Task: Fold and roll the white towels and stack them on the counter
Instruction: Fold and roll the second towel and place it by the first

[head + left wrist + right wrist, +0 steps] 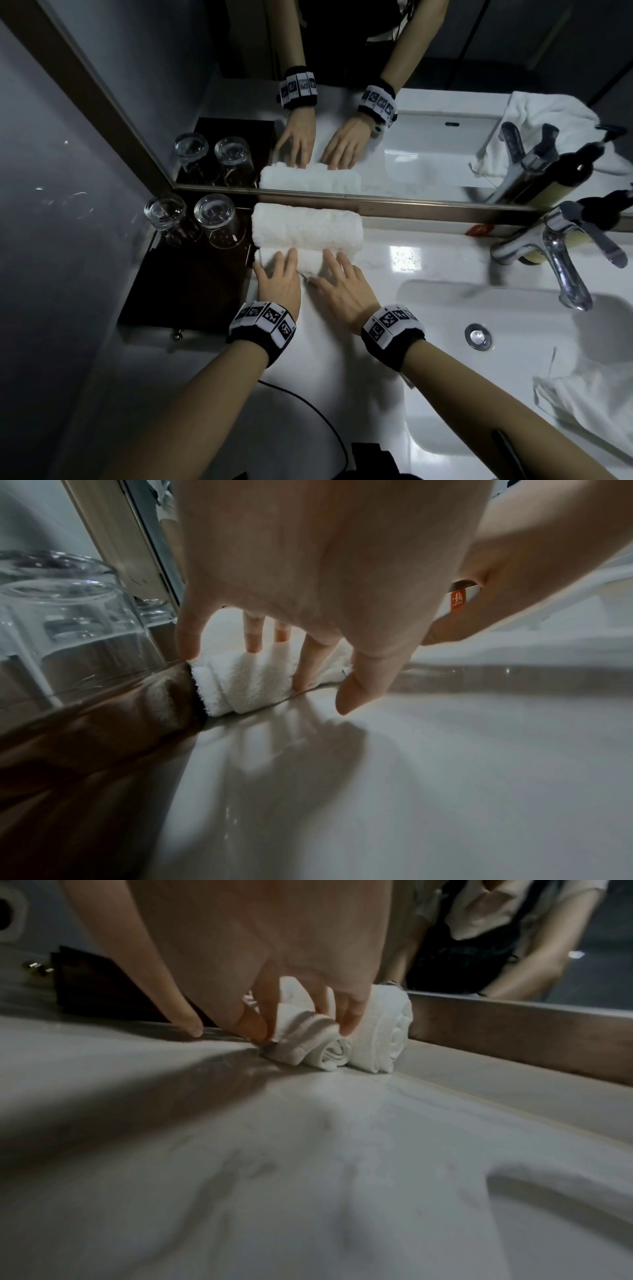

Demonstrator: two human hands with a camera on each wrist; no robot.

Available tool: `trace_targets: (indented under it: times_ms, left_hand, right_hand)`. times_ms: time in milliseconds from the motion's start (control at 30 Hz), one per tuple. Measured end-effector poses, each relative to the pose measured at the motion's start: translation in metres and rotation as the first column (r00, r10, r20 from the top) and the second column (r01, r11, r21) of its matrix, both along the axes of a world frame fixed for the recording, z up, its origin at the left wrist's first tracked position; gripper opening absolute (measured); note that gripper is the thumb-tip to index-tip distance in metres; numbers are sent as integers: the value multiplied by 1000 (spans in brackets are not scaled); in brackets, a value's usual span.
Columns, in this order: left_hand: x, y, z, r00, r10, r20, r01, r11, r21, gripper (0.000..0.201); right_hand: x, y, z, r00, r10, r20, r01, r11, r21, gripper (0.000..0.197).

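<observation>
A large rolled white towel [306,224] lies on the white counter [394,260] against the mirror frame. Just in front of it, touching it, lies a smaller rolled white towel [308,262]. My left hand [279,274] rests on the small roll's left end with straight fingers, thumb off to the side. My right hand [337,277] presses its right end the same way. The left wrist view shows my left hand's [291,588] fingertips on the small towel [246,680]. In the right wrist view, my right hand's [274,961] fingertips press the small roll [329,1050] beside the large roll [387,1031].
Two upturned glasses [215,219] stand on a dark tray [191,291] just left of the towels. The sink basin [513,342] and faucet [555,253] are to the right. A loose white towel [589,394] hangs at the basin's right. A black cable [308,411] lies near the front edge.
</observation>
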State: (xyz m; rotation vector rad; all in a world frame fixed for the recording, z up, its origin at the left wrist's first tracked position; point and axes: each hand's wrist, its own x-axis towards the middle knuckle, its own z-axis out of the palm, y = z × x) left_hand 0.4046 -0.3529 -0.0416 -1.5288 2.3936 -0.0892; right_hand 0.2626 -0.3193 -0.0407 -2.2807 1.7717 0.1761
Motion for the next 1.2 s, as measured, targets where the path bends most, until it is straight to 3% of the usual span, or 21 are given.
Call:
trace_targets:
  times_ms: [100, 300, 467, 667, 933, 1200]
  left_hand:
    - [1, 0, 0, 1000, -10, 7, 9, 1000, 7, 40]
    - [1, 2, 2, 1000, 3, -22, -2, 1000, 27, 40]
    - [-4, 7, 4, 1000, 7, -15, -6, 997, 74, 41]
    - [0, 3, 5, 1000, 16, 26, -18, 998, 56, 47]
    - [-1, 0, 0, 999, 18, 33, -19, 999, 36, 44]
    - [6, 10, 1, 999, -36, -16, 36, 999, 24, 32]
  right_hand:
    - [-2, 1, -2, 1000, -16, 19, 15, 1000, 14, 38]
    - [4, -4, -9, 993, -58, -98, 55, 998, -35, 41]
    - [12, -2, -10, 966, -42, -256, 7, 990, -139, 49]
    - [11, -6, -11, 961, 19, -275, -35, 998, -51, 53]
    - [-1, -10, 2, 995, -4, -99, -1, 999, -52, 43]
    - [6, 18, 3, 999, 45, -13, -46, 998, -49, 35]
